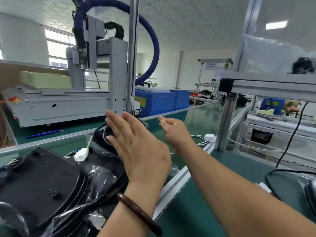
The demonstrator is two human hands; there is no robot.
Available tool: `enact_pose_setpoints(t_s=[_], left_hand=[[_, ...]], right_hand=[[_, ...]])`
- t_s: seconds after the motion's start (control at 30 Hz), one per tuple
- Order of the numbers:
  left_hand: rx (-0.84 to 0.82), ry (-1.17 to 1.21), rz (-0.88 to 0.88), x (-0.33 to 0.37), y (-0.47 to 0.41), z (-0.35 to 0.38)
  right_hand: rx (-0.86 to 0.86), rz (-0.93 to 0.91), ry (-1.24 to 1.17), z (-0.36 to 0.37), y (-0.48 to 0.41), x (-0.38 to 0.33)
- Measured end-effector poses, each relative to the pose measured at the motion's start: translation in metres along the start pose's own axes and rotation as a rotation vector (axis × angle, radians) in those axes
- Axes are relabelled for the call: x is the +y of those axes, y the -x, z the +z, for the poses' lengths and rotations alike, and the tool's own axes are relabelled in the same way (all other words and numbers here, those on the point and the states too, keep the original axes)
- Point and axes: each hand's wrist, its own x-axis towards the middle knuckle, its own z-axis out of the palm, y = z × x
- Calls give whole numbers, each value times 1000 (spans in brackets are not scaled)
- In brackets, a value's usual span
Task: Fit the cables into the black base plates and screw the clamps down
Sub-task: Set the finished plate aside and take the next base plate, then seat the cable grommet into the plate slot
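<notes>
head cam | black base plates (42, 182) nearest, plastic-wrapped, look rigid and slick, so grab the rims | cable (98, 130) coil beyond, floppy, take it near the white connector (81, 155) | left hand (136, 144) spread flat over the coil, gripping nothing | right hand (174, 130) half-curled, can't tell if pinching anything

No writing can be read anywhere in the view. A small label with a red mark (107, 42) sits on the grey machine's housing, too blurred to make out. A yellow sticker (140, 102) on the front of the blue case shows no legible characters. A white sign with bluish lines of print (210, 65) hangs on the far frame, too small to read.
</notes>
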Motion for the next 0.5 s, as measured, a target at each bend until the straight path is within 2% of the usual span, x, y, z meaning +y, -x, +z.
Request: enact_pose_setpoints(t_s=[0.1, 0.27, 0.5], left_hand=[[-100, 88, 131, 33, 14, 19], [-461, 225, 132, 80, 32, 70], [-948, 422, 98, 132, 91, 153]], right_hand=[[60, -4, -27, -34, 7, 7], [243, 92, -63, -118, 31, 28], [513, 166, 203, -252, 96, 59]])
